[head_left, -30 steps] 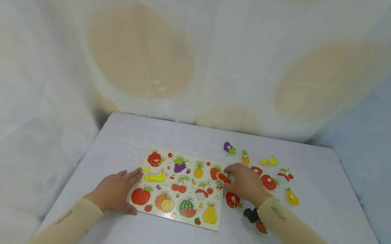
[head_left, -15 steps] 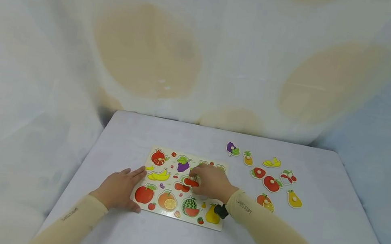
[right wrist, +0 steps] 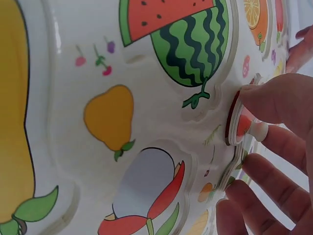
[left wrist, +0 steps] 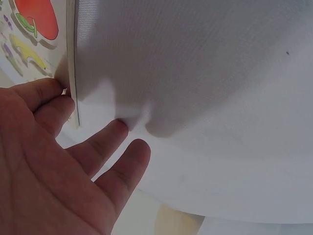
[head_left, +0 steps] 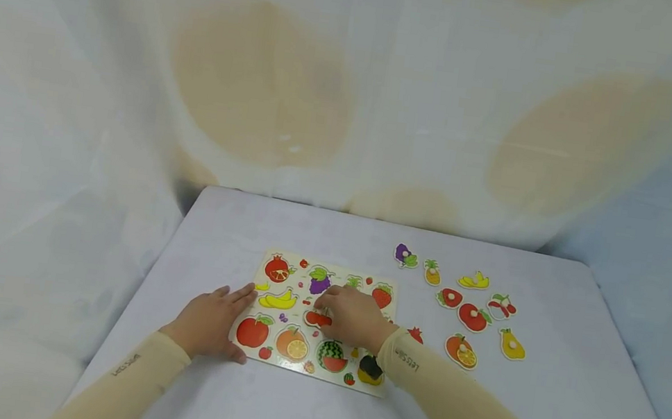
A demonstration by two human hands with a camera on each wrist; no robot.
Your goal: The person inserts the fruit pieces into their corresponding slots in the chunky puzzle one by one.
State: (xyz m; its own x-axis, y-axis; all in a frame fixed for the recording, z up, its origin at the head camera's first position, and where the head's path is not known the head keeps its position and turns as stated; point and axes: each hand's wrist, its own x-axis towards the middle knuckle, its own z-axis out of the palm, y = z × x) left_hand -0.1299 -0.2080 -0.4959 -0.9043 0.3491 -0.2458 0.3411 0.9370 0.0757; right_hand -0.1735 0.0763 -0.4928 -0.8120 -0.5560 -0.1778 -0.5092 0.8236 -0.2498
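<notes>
A fruit puzzle board (head_left: 298, 315) lies on the white table, with printed recesses such as bananas, grapes and watermelon. My left hand (head_left: 210, 323) rests at the board's left edge. In the left wrist view, some of its fingers touch the board's edge (left wrist: 72, 54) and others are spread over the cloth. My right hand (head_left: 355, 317) pinches a red cherry puzzle piece (head_left: 317, 319) at the cherry recess, mid-board. In the right wrist view, a finger is at the white knob (right wrist: 258, 130) and the thumb is on the piece's edge. Whether it lies flush is unclear.
Right of the board lie loose knobbed pieces: grapes (head_left: 406, 256), pineapple (head_left: 432, 273), bananas (head_left: 474, 280), strawberry (head_left: 449, 297), apple (head_left: 474, 317), a red-and-white fruit (head_left: 501, 306), pear (head_left: 511, 345) and orange (head_left: 461, 351). A pomegranate piece (head_left: 416, 334) is partly under my right sleeve.
My right hand has carried the cherry piece left from the board's right edge to the cherry recess. The left hand keeps its place on the board's edge.
</notes>
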